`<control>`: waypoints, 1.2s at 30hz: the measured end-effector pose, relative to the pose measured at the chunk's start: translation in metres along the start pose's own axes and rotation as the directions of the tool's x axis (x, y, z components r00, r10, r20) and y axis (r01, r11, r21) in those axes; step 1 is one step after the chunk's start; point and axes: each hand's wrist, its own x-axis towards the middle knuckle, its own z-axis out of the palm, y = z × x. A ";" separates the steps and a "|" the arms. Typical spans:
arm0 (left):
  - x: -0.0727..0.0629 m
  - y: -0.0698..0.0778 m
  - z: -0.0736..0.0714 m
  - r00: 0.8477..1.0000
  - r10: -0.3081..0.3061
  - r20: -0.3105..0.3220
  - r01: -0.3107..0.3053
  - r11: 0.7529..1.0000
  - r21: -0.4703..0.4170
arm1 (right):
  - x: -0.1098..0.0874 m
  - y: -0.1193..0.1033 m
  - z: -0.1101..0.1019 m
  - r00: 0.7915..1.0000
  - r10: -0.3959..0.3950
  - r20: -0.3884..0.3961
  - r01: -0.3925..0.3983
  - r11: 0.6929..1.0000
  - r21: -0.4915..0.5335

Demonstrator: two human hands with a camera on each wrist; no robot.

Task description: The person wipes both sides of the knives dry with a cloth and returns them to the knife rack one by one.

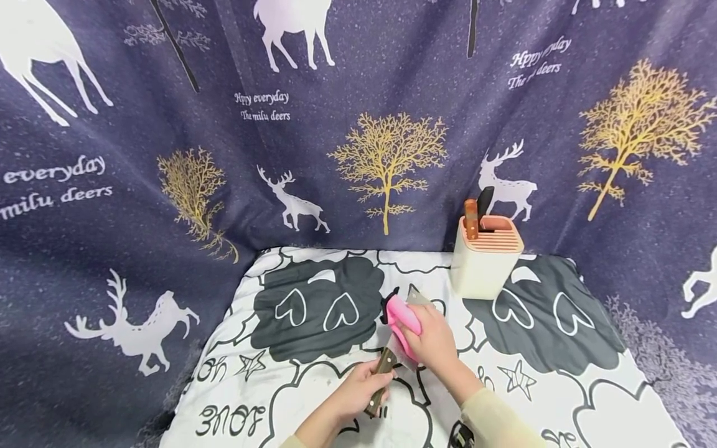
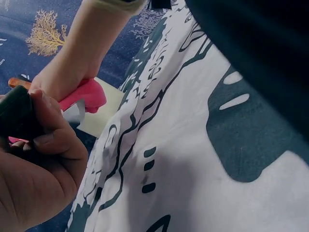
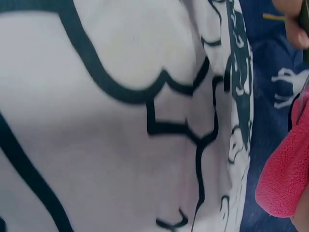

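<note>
In the head view my left hand (image 1: 358, 389) grips a kitchen knife by its brown wooden handle (image 1: 386, 361). The blade (image 1: 416, 296) points away from me, with its far end showing past the cloth. My right hand (image 1: 435, 339) holds a pink cloth (image 1: 404, 314) with a dark edge folded over the blade, hiding its middle. From the left wrist, curled fingers (image 2: 53, 130) wrap the dark-looking handle (image 2: 17, 113), and a bit of blade (image 2: 73, 115) shows beside the cloth (image 2: 91, 94). The right wrist view catches only the fuzzy cloth (image 3: 285, 174) and part of the left hand (image 3: 292, 29).
Behind and to the right stands a white knife block (image 1: 482, 274) with a slotted orange top, holding a brown-handled knife (image 1: 470, 218) and a black-handled one (image 1: 485, 200). A white patterned cloth (image 1: 235, 386) covers the table. A dark blue deer-print curtain (image 1: 358, 87) hangs behind.
</note>
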 end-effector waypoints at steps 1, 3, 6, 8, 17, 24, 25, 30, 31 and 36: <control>0.000 0.000 0.001 1.000 0.002 0.006 -0.002 1.000 -0.002 | 0.001 0.003 0.000 1.000 0.014 -0.002 -0.014 1.000 -0.002; -0.001 0.000 0.002 1.000 0.003 0.009 -0.003 1.000 -0.010 | 0.004 0.009 0.000 0.999 0.041 -0.002 -0.041 0.999 -0.008; -0.002 0.000 0.003 1.000 0.002 0.002 -0.002 1.000 -0.010 | 0.006 0.015 -0.001 0.997 0.071 0.007 -0.071 0.997 -0.011; -0.002 -0.001 0.003 1.000 0.003 -0.002 -0.003 1.000 -0.009 | 0.008 0.018 -0.002 0.996 0.093 0.010 -0.093 0.996 -0.006; -0.005 -0.002 0.004 0.999 0.002 0.041 -0.001 1.000 -0.004 | 0.012 0.035 -0.006 0.981 0.184 0.057 -0.184 0.983 0.001; -0.008 -0.004 0.004 0.999 0.012 0.051 -0.013 1.000 0.009 | 0.011 0.051 -0.012 0.972 0.227 0.066 -0.228 0.974 -0.004; -0.009 -0.004 0.005 0.999 0.015 0.051 -0.016 1.000 0.015 | 0.010 0.053 -0.013 0.969 0.238 0.064 -0.237 0.971 -0.012; -0.009 -0.004 0.005 0.998 0.029 0.059 -0.031 0.999 0.044 | 0.009 0.063 -0.015 0.956 0.283 0.076 -0.282 0.959 -0.016; -0.010 -0.005 0.005 0.998 0.033 0.060 -0.036 0.998 0.048 | 0.009 0.065 -0.015 0.952 0.295 0.079 -0.294 0.955 -0.018; -0.010 -0.007 0.005 0.997 0.040 0.063 -0.043 0.998 0.052 | 0.009 0.078 -0.024 0.925 0.366 0.103 -0.366 0.930 -0.027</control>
